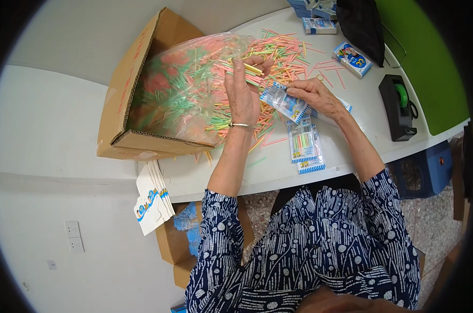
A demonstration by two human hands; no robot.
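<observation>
The room showed a pale wall [27, 208] at the left and a speckled floor [429, 224], around a white bench [181, 180] with a curved edge. On the bench a tilted cardboard carton [111, 109] opened towards the person, its clear bag [194, 62] bulging with coloured sticks and a loose heap [278, 47] spreading beside it. A black tape dispenser [397, 109] stood at the far right, well apart from the work. The left hand [242, 99] was curled around a bunch of sticks, thumb against them; the right hand [320, 99] pinched a printed packet [286, 103] between thumb and fingers, just beside that bunch and above filled packets [303, 143] on the bench. If the step was loading the packet, it probably called for evening the stick ends first, holding the mouth wide, and sliding them in straight, since thin film could snag or split. Whether the packet already held any, I could not tell.
</observation>
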